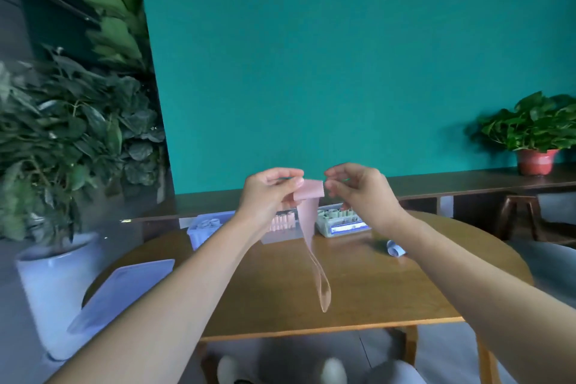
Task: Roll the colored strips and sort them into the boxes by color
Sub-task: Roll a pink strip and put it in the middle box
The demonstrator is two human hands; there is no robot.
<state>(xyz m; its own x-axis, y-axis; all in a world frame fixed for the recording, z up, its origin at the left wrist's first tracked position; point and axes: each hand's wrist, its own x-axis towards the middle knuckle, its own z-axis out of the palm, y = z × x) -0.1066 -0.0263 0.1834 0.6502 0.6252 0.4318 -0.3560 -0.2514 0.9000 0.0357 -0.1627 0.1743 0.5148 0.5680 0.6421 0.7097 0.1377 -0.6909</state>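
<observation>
A long pink strip (308, 215) hangs above the wooden table (280, 290), its top end folded over between my two hands. My left hand (268, 193) pinches the strip's upper left edge. My right hand (358, 190) has curled fingers at the strip's right edge; whether they hold it is unclear. The strip's lower part loops down to the tabletop. Three boxes stand at the table's far edge: a blue box (202, 231) on the left, a clear box with pink rolls (282, 226) in the middle, and a box with green rolls (339, 221) on the right.
A rolled blue strip (395, 249) lies on the table right of the boxes. A blue lid (124, 290) rests on the table's left edge. Potted plants stand at the left and on a low shelf at the far right.
</observation>
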